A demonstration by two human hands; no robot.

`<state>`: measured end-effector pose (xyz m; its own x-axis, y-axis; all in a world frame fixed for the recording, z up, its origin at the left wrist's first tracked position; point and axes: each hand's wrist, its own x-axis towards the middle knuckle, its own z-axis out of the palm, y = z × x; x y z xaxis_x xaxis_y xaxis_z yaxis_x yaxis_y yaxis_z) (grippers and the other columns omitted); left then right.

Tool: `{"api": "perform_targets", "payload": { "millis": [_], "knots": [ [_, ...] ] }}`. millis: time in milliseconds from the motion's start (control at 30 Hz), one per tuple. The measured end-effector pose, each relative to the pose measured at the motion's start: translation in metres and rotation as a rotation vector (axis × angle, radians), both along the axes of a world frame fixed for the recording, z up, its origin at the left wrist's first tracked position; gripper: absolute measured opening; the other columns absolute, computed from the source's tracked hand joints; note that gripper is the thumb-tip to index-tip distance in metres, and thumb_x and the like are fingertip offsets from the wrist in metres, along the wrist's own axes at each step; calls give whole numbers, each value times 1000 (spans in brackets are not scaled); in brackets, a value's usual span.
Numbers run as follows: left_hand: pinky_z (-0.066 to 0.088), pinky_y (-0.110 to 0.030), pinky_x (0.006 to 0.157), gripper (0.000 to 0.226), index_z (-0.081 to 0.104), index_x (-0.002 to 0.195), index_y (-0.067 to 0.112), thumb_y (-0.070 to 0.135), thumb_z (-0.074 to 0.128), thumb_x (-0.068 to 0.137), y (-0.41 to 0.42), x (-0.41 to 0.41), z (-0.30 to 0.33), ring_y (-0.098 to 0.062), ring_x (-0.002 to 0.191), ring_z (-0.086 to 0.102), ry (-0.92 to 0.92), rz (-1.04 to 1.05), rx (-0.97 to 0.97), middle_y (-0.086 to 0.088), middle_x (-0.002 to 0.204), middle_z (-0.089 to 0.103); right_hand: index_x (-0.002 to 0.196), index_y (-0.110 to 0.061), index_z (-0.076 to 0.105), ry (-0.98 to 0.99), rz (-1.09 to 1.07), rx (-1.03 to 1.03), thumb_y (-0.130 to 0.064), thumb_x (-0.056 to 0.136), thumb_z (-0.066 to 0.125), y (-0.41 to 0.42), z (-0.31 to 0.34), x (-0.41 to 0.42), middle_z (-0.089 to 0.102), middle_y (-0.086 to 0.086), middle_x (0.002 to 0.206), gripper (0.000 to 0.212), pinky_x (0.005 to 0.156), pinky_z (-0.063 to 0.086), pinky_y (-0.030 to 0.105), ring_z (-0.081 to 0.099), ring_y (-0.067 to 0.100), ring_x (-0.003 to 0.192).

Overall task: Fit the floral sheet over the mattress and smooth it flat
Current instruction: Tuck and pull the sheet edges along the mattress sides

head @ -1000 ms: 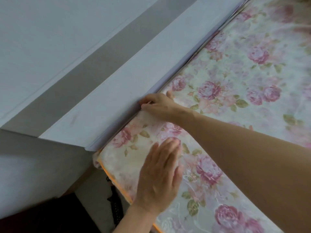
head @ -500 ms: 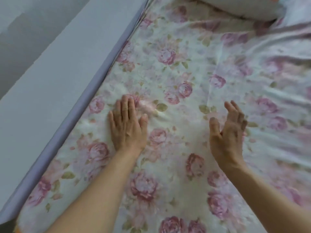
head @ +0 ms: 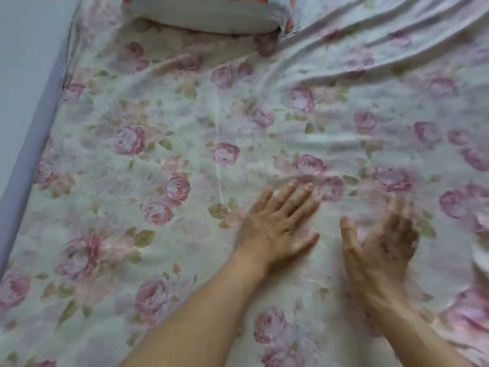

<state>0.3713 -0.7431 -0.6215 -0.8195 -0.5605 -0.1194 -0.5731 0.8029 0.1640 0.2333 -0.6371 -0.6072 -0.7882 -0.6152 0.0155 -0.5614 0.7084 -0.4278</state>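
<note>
Hands have left the bed's left edge for its middle: the left hand (head: 277, 223) presses flat and open on the floral sheet (head: 158, 165), the right hand (head: 381, 242) open, tilted on edge (blurred), so smoothing now heads toward the wrinkles (head: 383, 49) at the far right.

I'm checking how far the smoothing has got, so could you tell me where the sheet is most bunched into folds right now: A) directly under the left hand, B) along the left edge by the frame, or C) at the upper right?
C: long ridged folds cross the floral sheet at the upper right, beside the pillow, while elsewhere it lies flatter.
</note>
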Motion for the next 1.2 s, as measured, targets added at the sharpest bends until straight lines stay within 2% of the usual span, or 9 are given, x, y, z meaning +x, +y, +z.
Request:
{"api": "perform_targets", "payload": {
  "millis": [100,167,300,367,500,833,967,1100,1200],
  "knots": [
    [-10,-44,118,67,-9,149,40,67,10,91,-64,-1,5,-9,145,-19,-97,135,-6,15,158,-17,152,-12,0,-45,-122,228,-87,65,29,7,-4,-15,-1,11,160,119,117,-2,53,-2,26,147],
    [-11,-47,117,70,-11,149,41,70,9,90,-103,-1,7,-9,145,-19,-110,210,-50,16,158,-19,152,-15,-5,-64,-101,298,-95,60,21,-21,-5,-25,-9,8,160,124,115,-9,55,-11,23,147],
    [-6,-46,119,76,-2,151,41,76,10,85,-165,-5,1,-8,147,-11,-73,322,-76,17,160,-10,150,-22,-19,-29,67,306,-94,65,9,-110,-11,-44,-28,3,156,114,111,-16,59,-27,23,142],
    [-4,-46,119,79,1,151,42,79,9,82,-194,-11,-1,-8,147,-9,-53,370,-73,17,160,-7,149,-33,-18,6,188,299,-91,70,10,-154,-15,-53,-32,-2,154,102,109,-18,61,-31,25,141],
    [-4,-48,118,82,-2,150,44,82,8,79,-249,-17,-3,-12,148,-6,-52,401,-111,15,161,-5,147,-51,-6,85,294,296,-88,74,10,-230,-19,-70,-23,-12,157,83,106,-15,67,-26,26,143],
    [3,-51,118,73,11,151,41,75,12,86,-371,-15,-4,-15,149,0,-49,560,-141,11,161,4,148,-48,6,127,385,257,-85,77,12,-365,-16,-102,-4,-8,161,81,107,-14,66,-12,26,147],
    [7,-51,118,65,18,151,33,63,17,93,-383,-16,-7,-16,148,8,13,622,-198,7,161,15,149,-45,8,145,364,224,-82,79,12,-383,-19,-105,-3,-6,161,80,108,-12,65,-10,23,147],
    [15,-47,117,49,40,142,19,39,32,98,-350,-26,18,-21,139,31,330,677,-287,-3,149,41,149,-46,8,163,352,217,-80,81,12,-385,-20,-104,-3,-7,161,76,109,-11,64,-10,21,147],
    [18,-46,117,45,47,139,19,31,35,98,-270,-52,28,-18,137,33,451,380,-97,-2,147,44,149,-46,9,154,342,209,-78,82,14,-386,-19,-104,-2,-7,161,74,111,-12,61,-9,21,147]
  ]
}}
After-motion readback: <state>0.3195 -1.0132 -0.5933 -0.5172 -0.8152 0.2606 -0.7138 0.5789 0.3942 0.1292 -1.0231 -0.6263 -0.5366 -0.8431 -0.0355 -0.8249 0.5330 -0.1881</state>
